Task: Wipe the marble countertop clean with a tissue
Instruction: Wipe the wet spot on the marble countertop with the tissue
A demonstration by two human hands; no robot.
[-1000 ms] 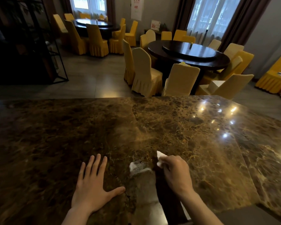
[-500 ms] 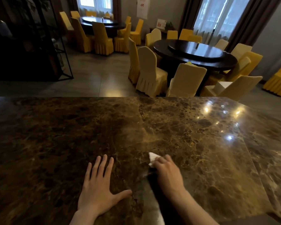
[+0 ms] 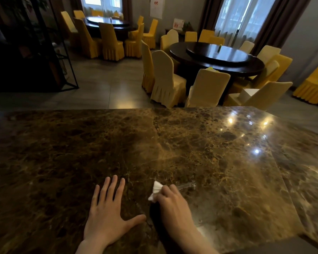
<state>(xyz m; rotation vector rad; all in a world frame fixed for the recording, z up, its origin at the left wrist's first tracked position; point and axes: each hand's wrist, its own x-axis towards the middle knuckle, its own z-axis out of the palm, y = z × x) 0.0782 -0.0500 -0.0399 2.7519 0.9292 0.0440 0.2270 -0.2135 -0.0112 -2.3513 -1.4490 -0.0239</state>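
Note:
A dark brown marble countertop (image 3: 200, 149) with gold veins fills the lower half of the head view. My right hand (image 3: 171, 204) presses a crumpled white tissue (image 3: 155, 189) onto the stone near the front middle; only the tissue's left end shows past my fingers. My left hand (image 3: 108, 211) lies flat on the marble just to the left, fingers spread, holding nothing. A thumb's width separates the two hands.
Beyond the counter's far edge stand a round dark dining table (image 3: 217, 55) ringed by yellow-covered chairs (image 3: 165, 79), a second such table (image 3: 106, 22) at the back left, and a black metal shelf frame (image 3: 62, 52) on the left. The counter bends away at the right.
My right hand has slid the tissue a short way back toward me and a little left. The left hand stays flat in place. My head has tilted, shifting the view slightly.

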